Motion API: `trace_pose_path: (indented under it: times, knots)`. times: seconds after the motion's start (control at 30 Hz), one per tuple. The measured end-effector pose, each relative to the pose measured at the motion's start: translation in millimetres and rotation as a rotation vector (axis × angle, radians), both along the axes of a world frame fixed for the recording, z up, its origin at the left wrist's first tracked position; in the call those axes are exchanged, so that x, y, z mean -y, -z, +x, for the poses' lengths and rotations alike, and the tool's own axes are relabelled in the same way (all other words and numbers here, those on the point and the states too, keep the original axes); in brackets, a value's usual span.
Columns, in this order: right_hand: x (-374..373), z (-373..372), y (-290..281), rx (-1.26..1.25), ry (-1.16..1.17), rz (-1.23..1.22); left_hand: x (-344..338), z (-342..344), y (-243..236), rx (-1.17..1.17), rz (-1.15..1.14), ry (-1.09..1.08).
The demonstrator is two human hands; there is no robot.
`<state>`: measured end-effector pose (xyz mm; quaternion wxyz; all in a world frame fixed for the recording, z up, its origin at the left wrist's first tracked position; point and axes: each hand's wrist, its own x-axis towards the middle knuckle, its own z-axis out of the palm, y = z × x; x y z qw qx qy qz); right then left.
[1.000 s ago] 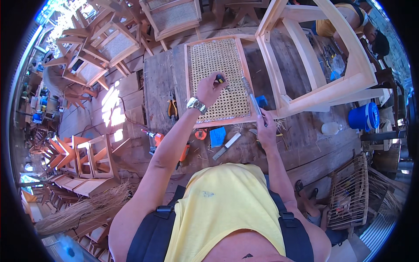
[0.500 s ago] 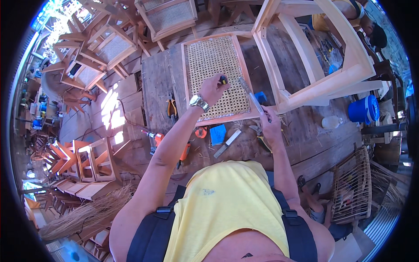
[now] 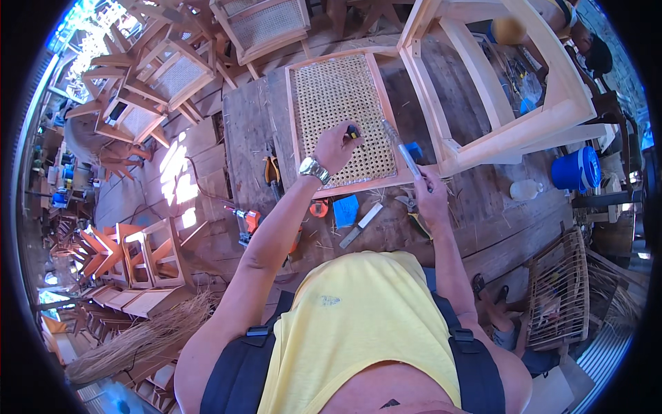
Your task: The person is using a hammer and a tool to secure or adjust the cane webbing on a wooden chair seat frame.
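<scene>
My left hand point(image 3: 336, 146) is closed on a small black-and-yellow tool point(image 3: 353, 133) over a woven cane panel point(image 3: 331, 90) in a pale wooden frame. My right hand point(image 3: 431, 195) grips a long metal tool point(image 3: 405, 155), which slants up over the panel's right edge to a thicker, worn end. Near the hands on the wooden table lie orange-handled pliers point(image 3: 272, 168), an orange tape measure point(image 3: 318, 208), a blue pad point(image 3: 345, 210), a straight metal tool point(image 3: 360, 226), snips point(image 3: 420, 224) and an orange power tool point(image 3: 251, 219).
A bare wooden chair frame point(image 3: 493, 127) stands right of the panel, with a co-worker point(image 3: 586, 48) beyond it. A blue bucket point(image 3: 572, 170) and white container point(image 3: 525, 190) are at the right. Caned chairs point(image 3: 162, 76) crowd the upper left; a straw bundle point(image 3: 134, 331) lies lower left.
Relative to the panel, both hands have shifted slightly rightward with their tools, and my left hand slightly nearer me. The snips now show more clearly beside my right wrist.
</scene>
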<state>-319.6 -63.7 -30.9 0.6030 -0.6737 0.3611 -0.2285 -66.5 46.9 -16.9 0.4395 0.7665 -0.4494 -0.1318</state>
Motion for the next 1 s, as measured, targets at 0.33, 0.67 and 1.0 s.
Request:
trace_pose_path:
  times: [0.33,0.67,1.0]
  knots:
    - [5.1,-19.5,-8.4,0.044,-0.008,0.139,2.6,3.6,-13.9,0.004,0.073,0.019]
    - [-3.9,-20.5,-1.4,-0.062,-0.21,0.194,16.8,8.6,-14.3,0.018,0.181,0.109]
    - [-1.9,-13.0,4.6,0.108,0.022,0.135,18.0,14.1,-23.0,0.037,0.149,0.018]
